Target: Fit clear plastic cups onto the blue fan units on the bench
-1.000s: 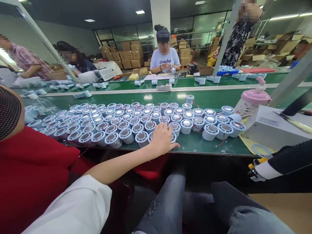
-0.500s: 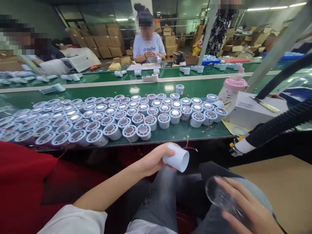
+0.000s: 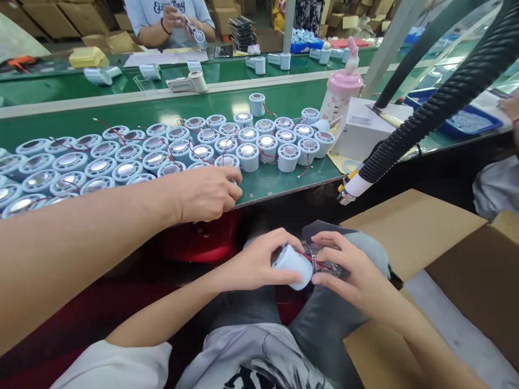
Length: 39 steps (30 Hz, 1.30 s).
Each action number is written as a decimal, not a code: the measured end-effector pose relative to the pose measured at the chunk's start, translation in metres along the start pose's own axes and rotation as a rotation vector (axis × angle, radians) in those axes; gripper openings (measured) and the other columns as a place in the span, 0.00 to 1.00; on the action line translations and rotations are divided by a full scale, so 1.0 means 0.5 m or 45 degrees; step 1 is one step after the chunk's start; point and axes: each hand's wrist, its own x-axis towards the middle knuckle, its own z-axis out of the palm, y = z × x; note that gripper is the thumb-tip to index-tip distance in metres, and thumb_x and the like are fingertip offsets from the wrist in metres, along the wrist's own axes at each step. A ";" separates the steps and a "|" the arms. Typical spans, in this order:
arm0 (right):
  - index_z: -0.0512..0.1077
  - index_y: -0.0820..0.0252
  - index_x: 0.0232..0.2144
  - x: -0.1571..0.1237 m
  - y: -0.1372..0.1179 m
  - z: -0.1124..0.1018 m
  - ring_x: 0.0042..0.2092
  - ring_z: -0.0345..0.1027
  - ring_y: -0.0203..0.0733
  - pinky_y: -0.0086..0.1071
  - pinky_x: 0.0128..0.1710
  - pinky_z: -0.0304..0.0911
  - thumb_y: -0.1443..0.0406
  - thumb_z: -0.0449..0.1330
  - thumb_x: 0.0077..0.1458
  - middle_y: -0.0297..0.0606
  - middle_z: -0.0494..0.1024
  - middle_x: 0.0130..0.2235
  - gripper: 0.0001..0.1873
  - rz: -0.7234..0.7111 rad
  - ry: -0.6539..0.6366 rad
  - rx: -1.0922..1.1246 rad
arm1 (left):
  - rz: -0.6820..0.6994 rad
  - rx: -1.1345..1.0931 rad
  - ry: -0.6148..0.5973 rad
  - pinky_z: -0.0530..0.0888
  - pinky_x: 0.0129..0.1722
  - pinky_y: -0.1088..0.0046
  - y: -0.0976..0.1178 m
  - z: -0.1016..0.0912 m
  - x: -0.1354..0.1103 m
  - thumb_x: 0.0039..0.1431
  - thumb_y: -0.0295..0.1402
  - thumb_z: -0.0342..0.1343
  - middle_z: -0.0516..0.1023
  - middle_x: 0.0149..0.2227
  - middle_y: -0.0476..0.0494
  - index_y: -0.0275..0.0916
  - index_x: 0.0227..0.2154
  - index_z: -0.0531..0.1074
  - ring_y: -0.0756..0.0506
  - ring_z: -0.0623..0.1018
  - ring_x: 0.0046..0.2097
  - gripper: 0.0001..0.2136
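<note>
Above my lap, my left hand (image 3: pixel 265 262) is closed round a light blue cylindrical housing (image 3: pixel 294 268), which lies tilted on its side. Red wires (image 3: pixel 320 265) run from its right end. My right hand (image 3: pixel 352 270) grips a clear plastic cup-shaped piece (image 3: pixel 330 270) with curved fingers, right against that end of the housing. Whether the two parts are joined or only touching, I cannot tell. The fingers partly hide the clear piece.
Another person's hand (image 3: pixel 213 194) reaches in from the left to the table edge. Many similar housings (image 3: pixel 127 170) with red wires stand on the green table (image 3: pixel 267 186). A black hose (image 3: pixel 405 135) hangs at right, above an open cardboard box (image 3: pixel 409 216). A pink-lidded bottle (image 3: pixel 343 92) stands behind.
My right hand has brought the clear piece leftward to the housing. The housing has turned in my left hand. Another person's arm has come in from the left. The view has shifted right and down.
</note>
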 end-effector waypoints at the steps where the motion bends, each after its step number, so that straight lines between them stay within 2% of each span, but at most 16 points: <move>1: 0.73 0.54 0.31 0.000 -0.003 -0.002 0.55 0.66 0.49 0.43 0.51 0.66 0.60 0.57 0.62 0.41 0.68 0.53 0.09 0.026 0.004 0.051 | 0.061 0.093 0.060 0.70 0.44 0.70 -0.007 0.005 -0.001 0.46 0.42 0.68 0.72 0.43 0.45 0.41 0.46 0.72 0.44 0.73 0.44 0.24; 3: 0.73 0.54 0.28 0.001 -0.009 -0.002 0.52 0.67 0.47 0.40 0.49 0.66 0.60 0.53 0.64 0.40 0.70 0.49 0.14 0.067 0.040 0.130 | 0.183 0.208 0.160 0.71 0.46 0.66 -0.028 0.017 -0.001 0.42 0.44 0.70 0.69 0.44 0.43 0.43 0.50 0.71 0.43 0.72 0.45 0.31; 5: 0.73 0.55 0.25 0.004 -0.012 0.000 0.49 0.69 0.47 0.37 0.43 0.67 0.60 0.55 0.62 0.39 0.72 0.47 0.15 0.126 0.096 0.218 | 0.300 0.261 0.238 0.72 0.50 0.62 -0.053 0.029 0.002 0.40 0.46 0.70 0.66 0.45 0.41 0.43 0.50 0.72 0.42 0.72 0.47 0.32; 8: 0.72 0.57 0.20 0.007 -0.007 0.004 0.45 0.70 0.47 0.32 0.35 0.68 0.60 0.59 0.58 0.41 0.73 0.43 0.15 0.253 0.171 0.418 | 0.383 0.232 0.217 0.69 0.57 0.56 -0.081 0.039 0.009 0.40 0.46 0.70 0.60 0.55 0.36 0.43 0.49 0.74 0.38 0.70 0.54 0.31; 10: 0.72 0.58 0.18 0.008 0.001 0.005 0.45 0.71 0.47 0.31 0.35 0.70 0.60 0.61 0.55 0.41 0.75 0.43 0.16 0.326 0.206 0.565 | 0.352 0.178 0.130 0.67 0.59 0.53 -0.083 0.040 0.012 0.41 0.45 0.70 0.57 0.62 0.35 0.45 0.52 0.72 0.35 0.68 0.59 0.32; 11: 0.72 0.58 0.17 0.009 0.005 0.005 0.46 0.71 0.47 0.32 0.36 0.70 0.60 0.63 0.54 0.42 0.75 0.43 0.16 0.355 0.219 0.638 | 0.322 0.147 0.088 0.66 0.60 0.52 -0.079 0.038 0.013 0.42 0.44 0.70 0.58 0.62 0.35 0.46 0.53 0.71 0.35 0.68 0.60 0.33; 14: 0.74 0.59 0.17 0.011 0.014 0.003 0.47 0.72 0.49 0.32 0.36 0.73 0.59 0.67 0.50 0.42 0.77 0.44 0.15 0.441 0.250 0.872 | 0.204 0.008 -0.014 0.70 0.56 0.57 -0.059 0.031 0.012 0.44 0.41 0.70 0.69 0.57 0.37 0.45 0.56 0.67 0.36 0.70 0.59 0.34; 17: 0.76 0.58 0.18 0.010 0.016 0.001 0.49 0.73 0.51 0.32 0.35 0.75 0.57 0.68 0.50 0.43 0.79 0.44 0.14 0.468 0.258 1.030 | 0.091 -0.214 -0.062 0.74 0.51 0.64 -0.042 0.031 0.008 0.48 0.36 0.68 0.71 0.55 0.38 0.43 0.55 0.66 0.39 0.74 0.54 0.31; 20: 0.81 0.52 0.31 0.005 0.013 -0.001 0.53 0.71 0.52 0.36 0.43 0.75 0.59 0.69 0.49 0.40 0.78 0.51 0.06 0.287 0.183 0.933 | 0.012 -0.499 -0.011 0.74 0.50 0.67 -0.038 0.038 0.002 0.50 0.33 0.66 0.70 0.54 0.40 0.42 0.54 0.64 0.43 0.74 0.51 0.28; 23: 0.78 0.46 0.45 -0.001 0.008 -0.001 0.59 0.65 0.52 0.41 0.55 0.68 0.66 0.70 0.48 0.36 0.73 0.57 0.20 0.009 0.201 0.464 | -0.044 -0.747 0.041 0.75 0.45 0.71 -0.040 0.044 -0.003 0.51 0.32 0.66 0.70 0.51 0.43 0.43 0.53 0.64 0.46 0.75 0.48 0.26; 26: 0.75 0.48 0.47 -0.006 0.009 0.000 0.59 0.66 0.51 0.42 0.57 0.67 0.67 0.68 0.50 0.36 0.73 0.57 0.21 -0.115 0.223 0.181 | -0.089 -0.831 -0.014 0.76 0.39 0.71 -0.042 0.040 -0.008 0.52 0.35 0.65 0.70 0.50 0.43 0.45 0.54 0.63 0.46 0.76 0.44 0.27; 28: 0.74 0.49 0.47 -0.008 0.012 0.001 0.57 0.68 0.51 0.41 0.54 0.70 0.66 0.68 0.51 0.37 0.73 0.57 0.19 -0.100 0.176 0.238 | -0.074 -0.766 -0.057 0.76 0.41 0.69 -0.041 0.033 -0.011 0.51 0.36 0.66 0.71 0.52 0.42 0.47 0.56 0.63 0.44 0.76 0.45 0.30; 33: 0.72 0.51 0.47 -0.008 0.012 0.005 0.52 0.72 0.50 0.40 0.51 0.73 0.64 0.69 0.51 0.39 0.76 0.53 0.20 0.052 0.110 0.566 | 0.059 -0.514 -0.047 0.71 0.56 0.63 -0.033 0.016 -0.018 0.46 0.32 0.70 0.68 0.60 0.40 0.48 0.59 0.64 0.39 0.72 0.57 0.36; 39: 0.73 0.48 0.47 -0.008 0.002 -0.002 0.51 0.72 0.46 0.37 0.51 0.73 0.64 0.70 0.51 0.35 0.75 0.51 0.20 0.191 0.037 0.769 | 0.175 -0.339 -0.033 0.71 0.57 0.62 -0.031 0.013 -0.020 0.44 0.31 0.71 0.67 0.61 0.39 0.49 0.61 0.63 0.38 0.71 0.59 0.39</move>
